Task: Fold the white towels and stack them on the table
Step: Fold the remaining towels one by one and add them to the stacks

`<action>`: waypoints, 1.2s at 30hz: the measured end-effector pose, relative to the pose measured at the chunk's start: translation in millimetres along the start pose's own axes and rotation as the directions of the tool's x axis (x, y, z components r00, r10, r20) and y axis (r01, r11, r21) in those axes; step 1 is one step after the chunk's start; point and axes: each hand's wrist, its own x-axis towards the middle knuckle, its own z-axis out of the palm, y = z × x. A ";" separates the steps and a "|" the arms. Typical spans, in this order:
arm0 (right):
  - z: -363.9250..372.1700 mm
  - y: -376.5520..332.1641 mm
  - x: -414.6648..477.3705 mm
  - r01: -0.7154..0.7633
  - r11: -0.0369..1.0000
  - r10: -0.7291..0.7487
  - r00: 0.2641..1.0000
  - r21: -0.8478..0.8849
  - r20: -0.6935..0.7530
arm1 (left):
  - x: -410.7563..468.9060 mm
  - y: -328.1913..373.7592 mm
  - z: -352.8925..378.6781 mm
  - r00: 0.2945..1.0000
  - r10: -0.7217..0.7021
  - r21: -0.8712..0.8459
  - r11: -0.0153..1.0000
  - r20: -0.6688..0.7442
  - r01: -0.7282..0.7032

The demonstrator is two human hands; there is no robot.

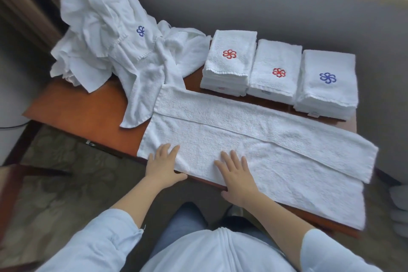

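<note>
A long white towel (265,143) lies spread across the brown table (88,108), its far long edge folded toward the middle. My left hand (164,164) rests flat on the towel's near left corner, thumb at the table's edge. My right hand (237,174) presses flat on the towel's near edge, fingers straight and spread. A heap of unfolded white towels (114,35) sits at the table's far left, one showing a blue flower mark. Three stacks of folded towels stand at the far right: two with a red flower (229,64) (276,73) and one with a blue flower (327,81).
A grey sofa (265,6) runs behind the table. A dark chair frame (24,174) stands at the left over patterned carpet. The towel's right end hangs past the table's near right corner. White slippers (399,205) lie at the right edge.
</note>
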 end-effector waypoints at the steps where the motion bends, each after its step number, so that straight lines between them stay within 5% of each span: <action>1: 2.6 -3.1 -1.5 -0.015 1.000 0.015 1.000 -0.007 -0.028 | -1.5 -5.7 0.7 1.000 0.019 0.037 0.999 -0.017 -0.018; 6: 9.1 -20.7 -11.3 -0.103 0.989 0.116 0.985 0.108 -0.126 | -0.3 -30.9 4.9 0.974 0.096 0.207 0.977 -0.206 -0.053; 13: 10.1 -40.9 -20.2 -0.232 0.964 0.252 0.953 0.127 -0.171 | -3.1 -40.0 11.9 0.959 0.140 0.242 0.967 -0.247 -0.078; 21: 11.7 -66.4 -41.1 -0.369 0.885 0.440 0.861 0.284 -0.253 | -16.0 -67.2 6.1 0.936 0.257 0.056 0.966 -0.241 -0.251; 27: -8.6 -67.7 -49.2 -0.420 0.812 0.524 0.831 0.405 -0.188 | -20.0 -78.9 -7.7 0.935 0.269 0.033 0.963 -0.232 -0.269; 36: -71.8 -45.1 -5.1 -0.351 0.692 0.645 0.692 0.631 -0.323 | 14.3 -60.9 -67.8 0.869 0.274 0.020 0.956 -0.413 -0.292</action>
